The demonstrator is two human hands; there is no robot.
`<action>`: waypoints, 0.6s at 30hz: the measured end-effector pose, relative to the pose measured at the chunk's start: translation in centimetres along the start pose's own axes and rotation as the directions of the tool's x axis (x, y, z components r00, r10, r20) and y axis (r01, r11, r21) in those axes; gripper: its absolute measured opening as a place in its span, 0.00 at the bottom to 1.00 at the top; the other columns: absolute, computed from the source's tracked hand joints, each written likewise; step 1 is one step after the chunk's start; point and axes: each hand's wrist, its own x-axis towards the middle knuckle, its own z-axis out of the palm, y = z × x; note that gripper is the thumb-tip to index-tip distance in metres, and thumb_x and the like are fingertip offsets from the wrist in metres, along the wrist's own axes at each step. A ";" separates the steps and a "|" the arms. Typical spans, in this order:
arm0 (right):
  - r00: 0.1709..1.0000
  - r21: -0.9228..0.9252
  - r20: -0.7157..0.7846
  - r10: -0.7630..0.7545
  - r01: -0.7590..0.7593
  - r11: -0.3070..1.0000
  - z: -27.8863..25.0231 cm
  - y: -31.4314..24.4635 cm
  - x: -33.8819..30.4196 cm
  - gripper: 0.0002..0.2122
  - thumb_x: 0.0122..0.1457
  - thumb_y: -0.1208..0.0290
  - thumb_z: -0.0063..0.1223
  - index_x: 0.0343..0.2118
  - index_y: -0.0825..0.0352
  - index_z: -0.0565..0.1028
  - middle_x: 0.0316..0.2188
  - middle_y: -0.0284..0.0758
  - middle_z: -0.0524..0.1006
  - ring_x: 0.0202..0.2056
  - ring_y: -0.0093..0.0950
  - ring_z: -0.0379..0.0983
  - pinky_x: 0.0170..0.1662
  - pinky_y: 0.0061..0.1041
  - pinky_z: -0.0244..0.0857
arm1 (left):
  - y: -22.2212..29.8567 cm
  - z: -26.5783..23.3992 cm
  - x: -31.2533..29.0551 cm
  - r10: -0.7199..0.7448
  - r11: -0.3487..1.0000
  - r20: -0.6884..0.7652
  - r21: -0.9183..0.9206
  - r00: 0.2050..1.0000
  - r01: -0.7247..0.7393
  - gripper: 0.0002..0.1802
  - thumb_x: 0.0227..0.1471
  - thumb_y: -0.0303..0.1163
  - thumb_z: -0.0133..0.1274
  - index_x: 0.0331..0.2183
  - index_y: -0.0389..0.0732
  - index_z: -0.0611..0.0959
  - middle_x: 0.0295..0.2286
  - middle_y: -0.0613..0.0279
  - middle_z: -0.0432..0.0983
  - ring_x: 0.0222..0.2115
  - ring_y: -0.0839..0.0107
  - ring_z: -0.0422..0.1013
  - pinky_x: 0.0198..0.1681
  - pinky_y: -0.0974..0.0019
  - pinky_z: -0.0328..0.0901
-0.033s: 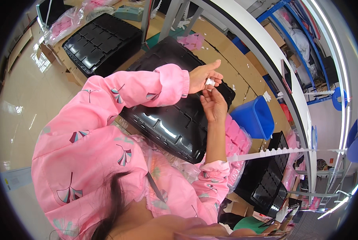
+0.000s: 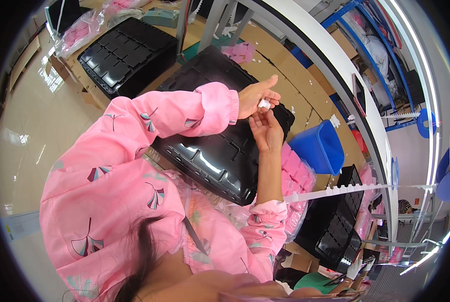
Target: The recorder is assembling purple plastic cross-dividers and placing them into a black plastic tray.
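From where I'm standing, the person in the pink patterned jacket (image 2: pixel 111 201) is holding both hands together above a glossy black molded tray (image 2: pixel 205 158). The left hand (image 2: pixel 254 99) is curling its fingers around a small white piece (image 2: pixel 264 103), its thumb sticking out away from them. The right hand (image 2: pixel 267 132) is reaching up from below, fingers bent, the tips coming right against or just beside the left fingers; I can't tell whether its grip is pinching anything. The white piece is sitting at the left fingers, over the tray's far edge. A second black tray (image 2: pixel 129 55) is resting to the left, and a blue bin (image 2: pixel 318 148) is standing on the right, near pink packs (image 2: pixel 299 173) in clear plastic. Pink scraps (image 2: pixel 239 52) are lying beyond on the brown counter (image 2: pixel 285 80).
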 end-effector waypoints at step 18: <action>0.992 0.480 0.064 -0.108 0.065 0.875 -1.3 -0.5 2.6 0.10 0.59 0.68 0.34 0.38 0.66 0.66 0.40 0.38 0.68 0.43 0.34 0.66 0.45 0.35 0.63 | -0.4 3.1 -1.3 0.252 0.898 0.114 0.342 0.961 -0.276 0.32 0.51 0.53 0.41 0.35 0.29 0.76 0.33 0.54 0.72 0.37 0.70 0.66 0.45 0.69 0.58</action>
